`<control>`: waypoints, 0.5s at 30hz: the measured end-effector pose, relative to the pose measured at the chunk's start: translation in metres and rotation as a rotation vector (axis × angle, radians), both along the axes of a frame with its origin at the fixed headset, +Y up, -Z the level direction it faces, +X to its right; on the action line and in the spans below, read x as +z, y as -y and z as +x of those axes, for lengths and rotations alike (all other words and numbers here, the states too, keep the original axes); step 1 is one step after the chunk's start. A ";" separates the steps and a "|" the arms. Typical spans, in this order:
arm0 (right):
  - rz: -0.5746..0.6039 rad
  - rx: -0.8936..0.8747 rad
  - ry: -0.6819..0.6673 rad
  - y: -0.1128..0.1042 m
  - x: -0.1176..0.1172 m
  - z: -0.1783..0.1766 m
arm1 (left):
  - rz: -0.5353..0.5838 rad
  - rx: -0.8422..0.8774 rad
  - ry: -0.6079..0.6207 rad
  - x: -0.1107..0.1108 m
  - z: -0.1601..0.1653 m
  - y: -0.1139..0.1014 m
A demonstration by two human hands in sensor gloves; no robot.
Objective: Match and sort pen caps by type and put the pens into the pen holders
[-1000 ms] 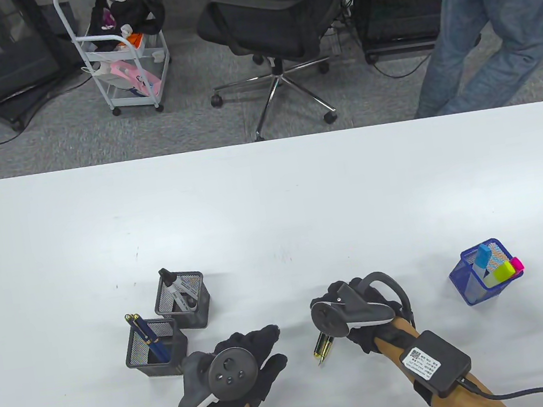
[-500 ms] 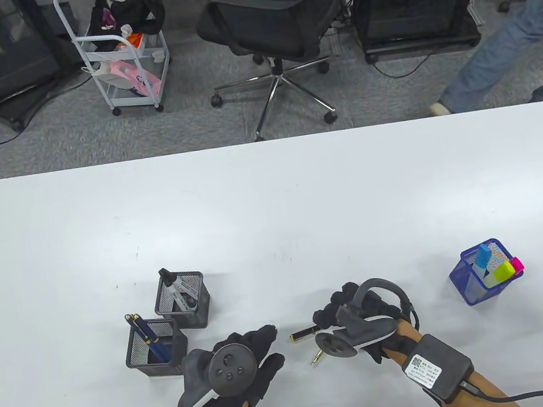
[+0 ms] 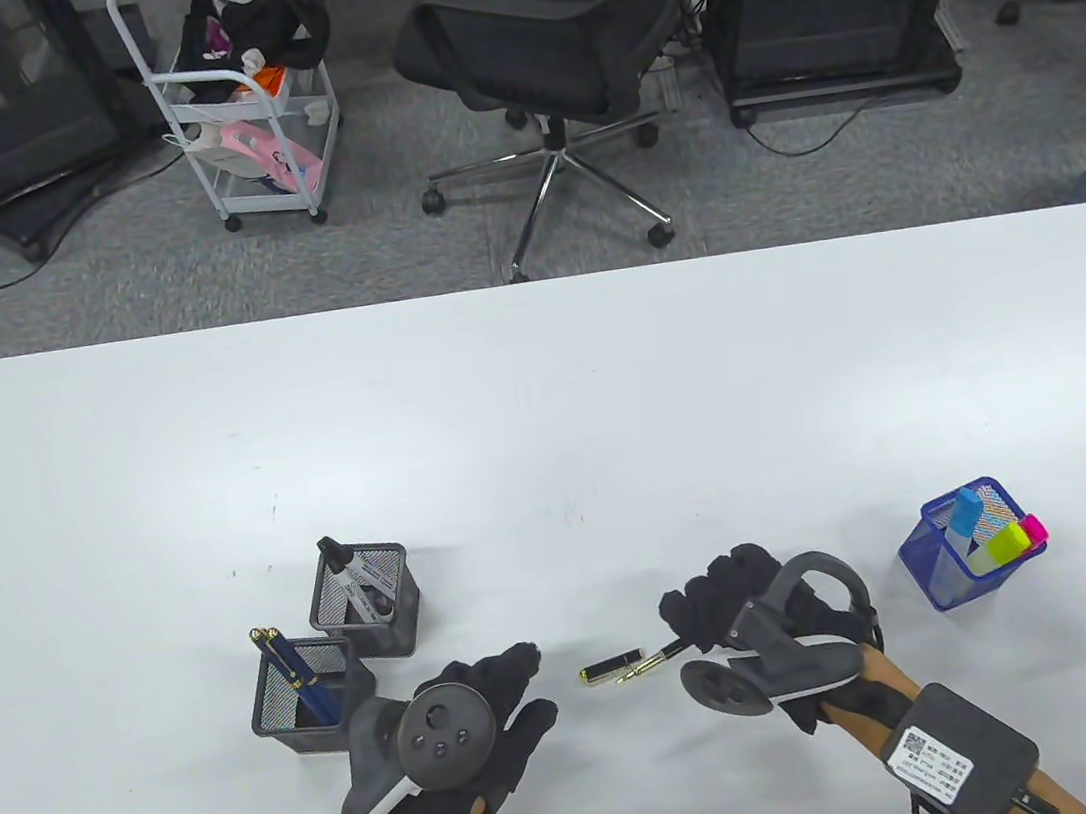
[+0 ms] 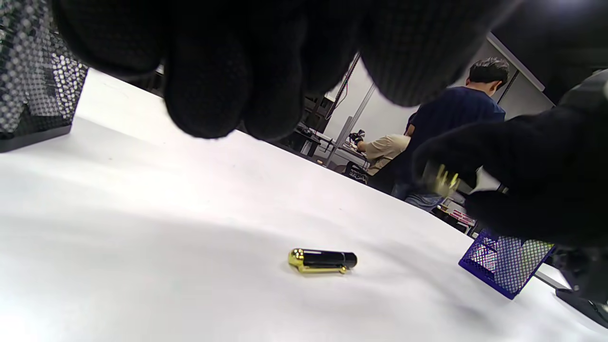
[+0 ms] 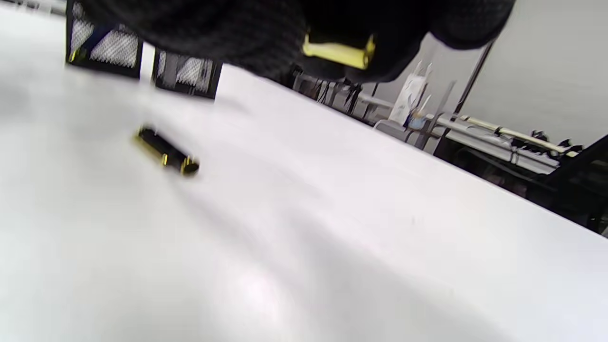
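Note:
A black and gold pen cap (image 3: 611, 668) (image 4: 323, 260) (image 5: 166, 152) lies on the white table (image 3: 543, 407) between my hands. My right hand (image 3: 707, 606) grips the uncapped black and gold pen (image 3: 652, 661), whose nib points left and almost reaches the cap. In the right wrist view a gold band of the pen (image 5: 339, 53) shows under the curled fingers. My left hand (image 3: 526, 682) hovers just left of the cap with fingers extended, holding nothing.
Two black mesh holders stand to the left: one with blue pens (image 3: 305, 691), one with a marker (image 3: 365, 602). A blue mesh holder (image 3: 967, 549) (image 4: 503, 261) with highlighters stands to the right. An office chair (image 3: 550, 22) and a cart (image 3: 232, 97) are beyond the table.
The cap now lies free on the table. My right hand has moved right and turned, bringing the pen's nib level with the cap. The left hand drew back slightly.

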State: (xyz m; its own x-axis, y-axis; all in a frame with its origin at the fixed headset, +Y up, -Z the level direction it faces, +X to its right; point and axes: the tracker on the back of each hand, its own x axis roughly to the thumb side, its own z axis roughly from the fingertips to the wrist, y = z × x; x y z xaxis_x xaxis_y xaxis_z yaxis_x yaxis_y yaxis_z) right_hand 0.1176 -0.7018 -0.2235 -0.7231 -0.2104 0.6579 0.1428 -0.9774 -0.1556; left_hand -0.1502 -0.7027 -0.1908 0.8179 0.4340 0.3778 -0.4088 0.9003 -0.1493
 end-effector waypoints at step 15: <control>-0.200 -0.560 0.171 -0.019 0.026 0.041 | 0.014 -0.070 0.023 0.001 0.012 0.006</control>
